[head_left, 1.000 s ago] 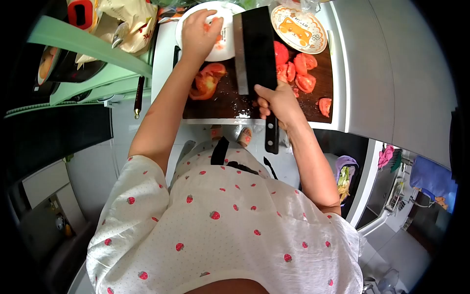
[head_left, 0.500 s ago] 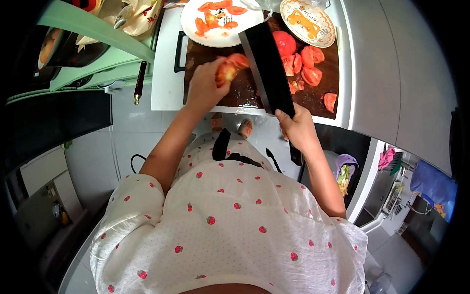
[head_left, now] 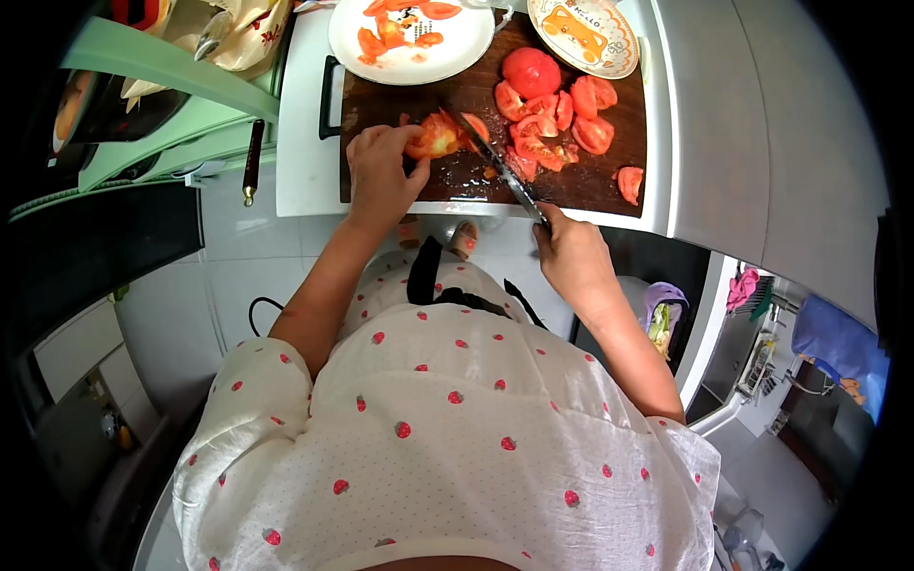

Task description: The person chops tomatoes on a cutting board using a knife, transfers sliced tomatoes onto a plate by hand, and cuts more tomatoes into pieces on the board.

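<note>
in the head view, the left hand (head_left: 383, 176) grips a tomato chunk (head_left: 434, 138) over the cutting board (head_left: 376, 103); the right hand (head_left: 574, 255) is clamped on the cleaver (head_left: 506, 175), its blade at the chunk. slicing seems underway; the next cut calls for fingertips tucked clear.

A green rack (head_left: 181, 71) stood at the left, a dark handle (head_left: 252, 160) beside it; at the right were a purple container (head_left: 660, 293), a pink cloth (head_left: 743, 287) and a blue cloth (head_left: 826, 333).
</note>
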`<action>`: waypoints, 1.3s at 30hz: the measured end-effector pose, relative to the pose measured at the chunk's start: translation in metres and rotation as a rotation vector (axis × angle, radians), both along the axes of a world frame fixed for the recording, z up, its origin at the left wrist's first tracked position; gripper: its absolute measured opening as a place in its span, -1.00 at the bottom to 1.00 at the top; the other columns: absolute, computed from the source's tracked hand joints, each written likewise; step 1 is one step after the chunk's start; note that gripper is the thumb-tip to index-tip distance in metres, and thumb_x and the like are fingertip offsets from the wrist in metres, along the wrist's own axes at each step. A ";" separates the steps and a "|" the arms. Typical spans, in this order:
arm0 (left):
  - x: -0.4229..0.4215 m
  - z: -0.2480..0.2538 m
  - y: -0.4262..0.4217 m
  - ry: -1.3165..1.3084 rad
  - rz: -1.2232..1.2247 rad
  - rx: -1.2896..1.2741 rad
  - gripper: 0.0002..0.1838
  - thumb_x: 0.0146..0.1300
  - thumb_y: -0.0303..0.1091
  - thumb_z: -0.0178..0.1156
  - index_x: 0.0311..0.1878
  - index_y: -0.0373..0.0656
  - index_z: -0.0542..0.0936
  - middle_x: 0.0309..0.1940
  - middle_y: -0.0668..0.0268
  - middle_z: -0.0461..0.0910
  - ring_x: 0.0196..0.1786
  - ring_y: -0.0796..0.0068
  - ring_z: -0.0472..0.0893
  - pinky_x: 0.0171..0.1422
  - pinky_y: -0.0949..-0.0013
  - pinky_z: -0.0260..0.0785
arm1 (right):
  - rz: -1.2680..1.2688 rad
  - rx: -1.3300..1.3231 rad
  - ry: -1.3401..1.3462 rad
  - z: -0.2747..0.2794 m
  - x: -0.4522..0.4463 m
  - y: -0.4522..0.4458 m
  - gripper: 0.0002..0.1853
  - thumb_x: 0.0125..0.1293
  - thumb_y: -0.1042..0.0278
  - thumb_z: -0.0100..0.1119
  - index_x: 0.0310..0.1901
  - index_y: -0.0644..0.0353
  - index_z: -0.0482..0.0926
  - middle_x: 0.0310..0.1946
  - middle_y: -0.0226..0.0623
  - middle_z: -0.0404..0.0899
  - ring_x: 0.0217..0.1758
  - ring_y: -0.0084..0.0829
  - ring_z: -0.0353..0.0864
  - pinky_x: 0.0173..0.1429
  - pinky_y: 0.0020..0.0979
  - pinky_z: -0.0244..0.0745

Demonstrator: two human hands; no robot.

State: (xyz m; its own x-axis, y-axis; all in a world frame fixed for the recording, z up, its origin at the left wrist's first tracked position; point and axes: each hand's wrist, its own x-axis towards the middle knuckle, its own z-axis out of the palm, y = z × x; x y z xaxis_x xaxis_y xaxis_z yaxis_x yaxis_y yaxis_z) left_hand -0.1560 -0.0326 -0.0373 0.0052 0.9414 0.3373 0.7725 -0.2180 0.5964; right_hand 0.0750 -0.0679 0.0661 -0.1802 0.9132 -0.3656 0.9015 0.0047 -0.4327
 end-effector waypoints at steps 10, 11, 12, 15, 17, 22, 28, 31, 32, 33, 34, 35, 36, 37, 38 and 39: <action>-0.005 -0.007 0.012 0.036 -0.086 0.088 -0.62 -0.08 -0.46 0.30 -0.08 -0.09 0.60 -0.24 0.29 0.58 0.01 0.23 0.46 0.23 0.17 0.17 | -0.095 -0.183 0.174 -0.034 0.016 0.018 -0.80 0.26 0.42 0.14 -0.16 0.38 0.54 -0.54 0.08 0.52 -0.51 -0.06 0.41 -0.23 -0.25 0.43; -0.003 -0.006 0.012 0.006 -0.065 0.088 -0.62 -0.08 -0.45 0.32 -0.09 -0.09 0.60 -0.24 0.29 0.58 0.02 0.23 0.46 0.23 0.17 0.17 | -0.100 -0.164 0.164 -0.030 0.016 0.017 -0.79 0.26 0.42 0.14 -0.13 0.35 0.54 -0.51 0.10 0.52 -0.44 0.00 0.46 -0.22 -0.21 0.43; -0.002 -0.001 0.011 -0.022 -0.042 0.083 -0.62 -0.07 -0.44 0.33 -0.10 -0.09 0.60 -0.23 0.29 0.59 0.02 0.23 0.46 0.23 0.17 0.17 | -0.103 -0.150 0.156 -0.022 0.014 0.014 -0.77 0.25 0.41 0.14 -0.09 0.32 0.54 -0.49 0.13 0.53 -0.37 0.06 0.51 -0.22 -0.16 0.43; -0.004 -0.004 0.009 -0.060 -0.015 0.064 -0.64 -0.08 -0.41 0.37 -0.13 -0.10 0.59 -0.22 0.28 0.59 0.02 0.23 0.46 0.23 0.17 0.17 | -0.093 -0.180 0.140 0.005 0.007 0.009 -0.74 0.25 0.39 0.14 -0.05 0.29 0.55 -0.46 0.16 0.54 -0.31 0.12 0.56 -0.21 -0.12 0.45; -0.001 -0.008 0.010 -0.079 -0.012 0.068 -0.66 -0.08 -0.40 0.39 -0.16 -0.10 0.59 -0.23 0.27 0.60 0.00 0.23 0.47 0.22 0.17 0.18 | -0.053 -0.172 0.114 0.011 0.008 0.006 -0.74 0.25 0.39 0.13 -0.05 0.29 0.55 -0.45 0.16 0.55 -0.31 0.11 0.57 -0.20 -0.11 0.46; 0.005 -0.018 0.007 -0.088 -0.003 0.097 -0.71 -0.07 -0.39 0.39 -0.24 -0.12 0.56 -0.26 0.29 0.59 -0.04 0.23 0.47 0.30 0.07 0.12 | 0.041 -0.082 0.004 0.007 0.005 0.004 -0.74 0.25 0.40 0.11 -0.05 0.25 0.58 -0.43 0.17 0.56 -0.30 0.09 0.59 -0.15 -0.08 0.51; 0.005 -0.017 0.001 -0.024 0.010 0.121 -0.79 -0.04 -0.42 0.37 -0.30 -0.13 0.58 -0.36 0.34 0.60 -0.12 0.24 0.49 0.22 0.10 0.19 | 0.129 -0.056 -0.149 -0.003 -0.007 0.008 -0.65 0.16 0.52 0.07 0.03 0.21 0.55 -0.44 0.13 0.57 -0.30 0.08 0.59 -0.16 -0.08 0.48; 0.004 -0.016 0.000 -0.036 0.050 0.151 -0.85 -0.02 -0.45 0.34 -0.35 -0.13 0.59 -0.38 0.34 0.59 -0.12 0.24 0.48 0.20 0.15 0.20 | 0.129 -0.041 -0.178 -0.016 -0.016 0.008 -0.61 0.11 0.56 0.05 0.03 0.18 0.56 -0.44 0.13 0.58 -0.31 0.06 0.60 -0.16 -0.07 0.50; 0.003 -0.016 -0.002 -0.050 0.057 0.140 -0.86 -0.02 -0.46 0.34 -0.35 -0.14 0.59 -0.39 0.34 0.59 -0.12 0.24 0.48 0.18 0.16 0.20 | 0.140 -0.033 -0.185 -0.018 -0.018 0.009 -0.62 0.12 0.55 0.05 0.01 0.17 0.57 -0.44 0.13 0.58 -0.31 0.05 0.61 -0.17 -0.06 0.50; 0.003 -0.016 -0.004 -0.063 0.060 0.131 -0.87 -0.02 -0.47 0.33 -0.36 -0.14 0.59 -0.39 0.34 0.59 -0.12 0.24 0.48 0.17 0.17 0.21 | 0.150 -0.035 -0.191 -0.017 -0.018 0.009 -0.63 0.12 0.55 0.05 0.00 0.17 0.58 -0.44 0.13 0.58 -0.31 0.05 0.61 -0.17 -0.07 0.51; 0.002 -0.015 -0.005 -0.076 0.061 0.125 -0.88 -0.02 -0.48 0.33 -0.37 -0.14 0.60 -0.39 0.35 0.59 -0.11 0.24 0.47 0.16 0.19 0.21 | 0.157 -0.035 -0.198 -0.014 -0.019 0.011 -0.63 0.12 0.56 0.05 0.00 0.17 0.58 -0.44 0.13 0.58 -0.31 0.05 0.61 -0.17 -0.07 0.51; 0.002 -0.014 -0.005 -0.079 0.052 0.121 -0.88 -0.02 -0.49 0.32 -0.37 -0.14 0.60 -0.39 0.34 0.59 -0.11 0.23 0.47 0.15 0.19 0.22 | 0.163 -0.035 -0.208 -0.010 -0.019 0.013 -0.64 0.12 0.56 0.05 -0.01 0.18 0.59 -0.44 0.13 0.58 -0.30 0.05 0.62 -0.17 -0.07 0.51; 0.003 -0.013 -0.006 -0.084 0.046 0.114 -0.88 -0.02 -0.50 0.32 -0.37 -0.14 0.60 -0.38 0.34 0.59 -0.11 0.22 0.47 0.14 0.19 0.22 | 0.183 -0.058 -0.222 -0.003 -0.019 0.016 -0.65 0.11 0.57 0.05 -0.03 0.22 0.58 -0.42 0.12 0.60 -0.28 0.04 0.63 -0.15 -0.08 0.53; 0.004 -0.013 -0.007 -0.088 0.043 0.105 -0.88 -0.02 -0.50 0.31 -0.36 -0.14 0.61 -0.38 0.34 0.60 -0.11 0.22 0.46 0.13 0.20 0.23 | 0.206 -0.084 -0.237 0.004 -0.019 0.020 -0.67 0.09 0.58 0.04 -0.06 0.26 0.57 -0.41 0.10 0.61 -0.26 0.03 0.63 -0.14 -0.10 0.55; 0.004 -0.013 -0.007 -0.091 0.047 0.117 -0.88 -0.01 -0.51 0.31 -0.35 -0.14 0.61 -0.37 0.33 0.60 -0.11 0.21 0.46 0.13 0.19 0.23 | 0.231 -0.112 -0.251 0.007 -0.020 0.022 -0.68 0.08 0.59 0.04 -0.08 0.30 0.56 -0.39 0.09 0.62 -0.24 0.03 0.64 -0.12 -0.11 0.57; 0.005 -0.015 -0.008 -0.094 0.049 0.127 -0.87 -0.01 -0.51 0.31 -0.35 -0.14 0.61 -0.37 0.33 0.60 -0.11 0.20 0.46 0.13 0.18 0.23 | 0.231 -0.105 -0.229 0.001 -0.020 0.024 -0.70 0.07 0.59 0.05 -0.11 0.30 0.57 -0.39 0.09 0.62 -0.23 0.03 0.64 -0.12 -0.11 0.56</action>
